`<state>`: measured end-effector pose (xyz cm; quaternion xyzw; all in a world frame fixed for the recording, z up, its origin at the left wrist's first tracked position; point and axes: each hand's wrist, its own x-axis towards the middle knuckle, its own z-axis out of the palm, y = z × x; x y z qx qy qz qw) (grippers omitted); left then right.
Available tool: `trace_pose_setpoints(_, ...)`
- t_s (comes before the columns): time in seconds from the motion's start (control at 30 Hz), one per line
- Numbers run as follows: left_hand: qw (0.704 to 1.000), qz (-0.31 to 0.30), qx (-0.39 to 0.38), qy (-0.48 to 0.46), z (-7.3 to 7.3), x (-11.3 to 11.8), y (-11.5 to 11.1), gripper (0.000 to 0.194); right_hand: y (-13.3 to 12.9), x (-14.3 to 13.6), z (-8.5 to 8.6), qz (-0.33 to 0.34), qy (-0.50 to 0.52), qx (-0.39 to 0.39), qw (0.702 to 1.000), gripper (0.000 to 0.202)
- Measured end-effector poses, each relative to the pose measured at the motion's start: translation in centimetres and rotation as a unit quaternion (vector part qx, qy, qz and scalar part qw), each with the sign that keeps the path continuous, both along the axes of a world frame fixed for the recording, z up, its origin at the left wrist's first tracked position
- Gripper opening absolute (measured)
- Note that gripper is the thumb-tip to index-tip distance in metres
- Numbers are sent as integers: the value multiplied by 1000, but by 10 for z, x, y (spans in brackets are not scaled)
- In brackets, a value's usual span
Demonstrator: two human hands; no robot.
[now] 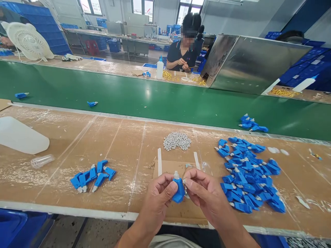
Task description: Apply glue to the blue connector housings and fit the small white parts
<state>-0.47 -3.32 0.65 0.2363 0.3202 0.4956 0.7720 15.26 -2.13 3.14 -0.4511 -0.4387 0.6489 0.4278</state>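
In front of me my left hand (pixel 159 196) grips a blue plastic part with a grey tip (pixel 178 193), the tip pointing up. My right hand (pixel 208 193) is closed in a pinch at the right side of that part; whatever its fingertips hold is too small and covered to name. Beyond my hands lies a heap of small grey pieces (pixel 177 141). A large pile of similar blue parts (pixel 243 175) spreads to the right, and a smaller group of blue parts (pixel 90 175) lies to the left.
A green conveyor belt (pixel 144 96) crosses behind the worktable (pixel 124 196), with a few blue parts on it. At left are a white plastic container (pixel 20 136) and a clear tube (pixel 42 161). Across the belt, a person (pixel 184 51) works near a metal box (pixel 258 63).
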Motion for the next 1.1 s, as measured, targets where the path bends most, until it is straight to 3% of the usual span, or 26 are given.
trace_pose_setpoints(0.27, 1000, 22, -1, 15, -5, 2, 0, 26, -6, -6, 3, -30, -99, 66, 993, 27)
trace_pose_setpoints(0.43, 994, 61, 52, 79, -15, 3, 0, 25, -10, -14, 1, -58, -162, 113, 979, 25)
trace_pose_setpoints(0.57, 981, 75, 101, 145, -12, -1, 2, 25, -9, -14, -3, -66, -176, 113, 976, 24)
trace_pose_setpoints(0.73, 980, 30, 122, 156, -2, -8, 10, 28, 0, -5, -12, -43, -54, 21, 997, 29)
trace_pose_setpoints(0.9, 975, -19, 150, 163, 7, -10, 19, 27, 7, 6, -11, -7, 64, -73, 995, 34)
trace_pose_setpoints(1.1, 971, -70, 162, 161, 28, -5, 19, 25, 9, 15, -9, 26, 118, -93, 988, 34)
